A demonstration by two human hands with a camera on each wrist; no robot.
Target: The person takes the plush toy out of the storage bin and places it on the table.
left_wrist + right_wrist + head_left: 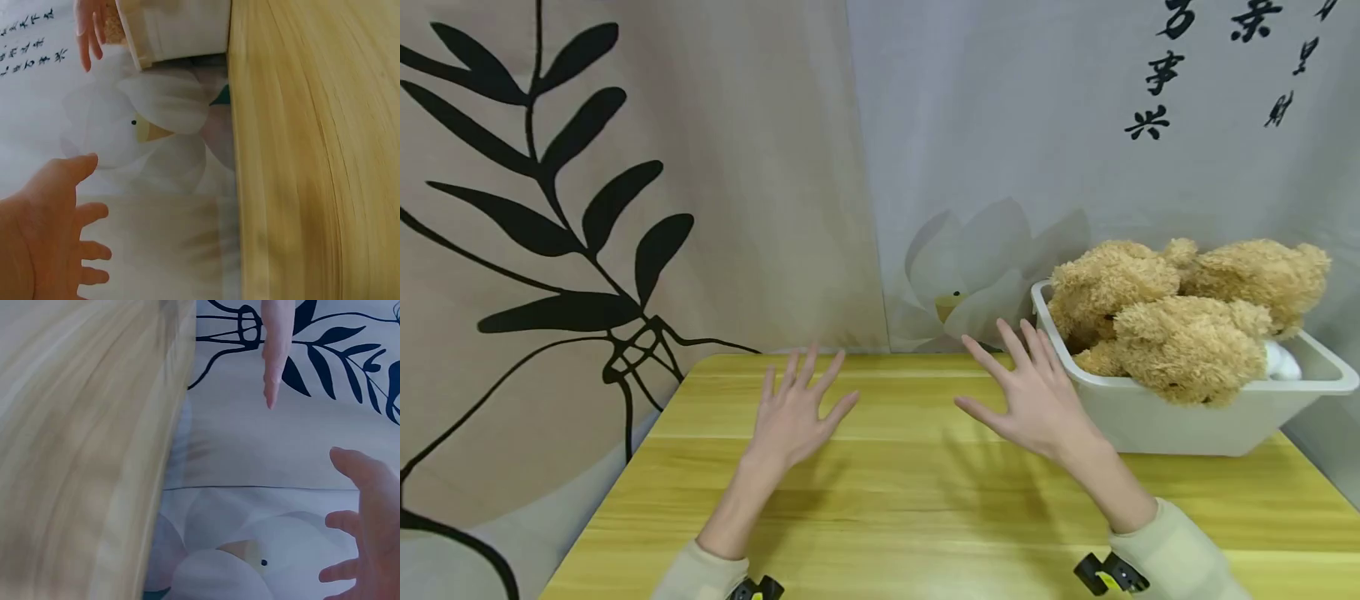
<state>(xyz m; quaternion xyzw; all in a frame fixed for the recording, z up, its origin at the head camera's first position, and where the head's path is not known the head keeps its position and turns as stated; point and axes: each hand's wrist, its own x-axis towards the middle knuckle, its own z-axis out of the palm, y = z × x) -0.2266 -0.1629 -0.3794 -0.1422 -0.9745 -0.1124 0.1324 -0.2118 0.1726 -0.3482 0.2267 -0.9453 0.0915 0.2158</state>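
I hold my left hand over the table, just left of centre in the frame, its fingers spread apart and pointing toward the top of the picture. My right hand is right of centre, its fingers spread apart too, tilted toward the upper left. Shadows of both hands fall on the wood beneath them.

The tub, pale and with a wide rim, stands on the table at the right of the frame. Several fluffy tan soft toys are heaped in it, rising above the rim, with a smooth white thing beside them at the right. My right hand is near the tub's left end; I cannot tell from the overlap whether a fingertip touches it. My left hand is well apart from it.

Behind the table hangs a cloth, with a black leafy plant printed at the left, a pale flower near the middle and black writing at the upper right.
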